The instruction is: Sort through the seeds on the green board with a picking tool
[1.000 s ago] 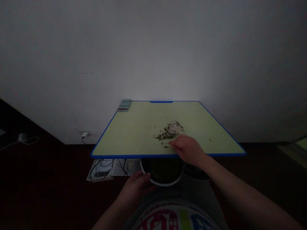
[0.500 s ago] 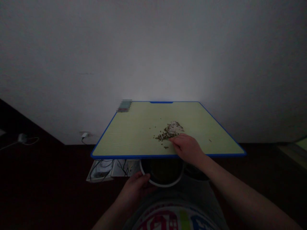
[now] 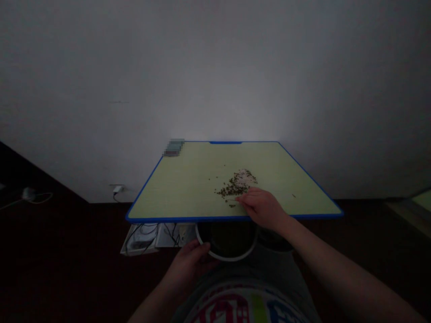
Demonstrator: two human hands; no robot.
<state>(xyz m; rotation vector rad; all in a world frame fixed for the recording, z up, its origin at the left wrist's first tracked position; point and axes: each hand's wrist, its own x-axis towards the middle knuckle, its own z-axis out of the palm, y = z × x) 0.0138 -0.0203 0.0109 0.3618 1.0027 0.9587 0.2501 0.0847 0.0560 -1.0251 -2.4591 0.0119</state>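
My left hand (image 3: 190,260) is closed on the pale rim of a dark bowl (image 3: 227,259), its thumb over the edge. The bowl sits below the table's near edge and has dark greenish contents. With fingertips pinched, my right hand (image 3: 261,206) rests low over the table, and a thin pale stick (image 3: 231,200) seems to stick out leftward from them. Just beyond those fingers lies a loose pile of small dark grains (image 3: 232,185). A pinkish-white patch (image 3: 243,176) shows among the grains at the pile's far side.
The pale yellow table (image 3: 175,188) has a blue edge and stands against a grey wall (image 3: 215,80). A blurred-out item (image 3: 173,148) lies at its far left corner. Under the table are white boxes with cables (image 3: 143,237). A small dark sliver (image 3: 294,195) lies right.
The thin pale stick at my right fingertips shows more clearly now, near the pile's front edge. My left hand keeps its hold on the bowl. The view has shifted slightly.
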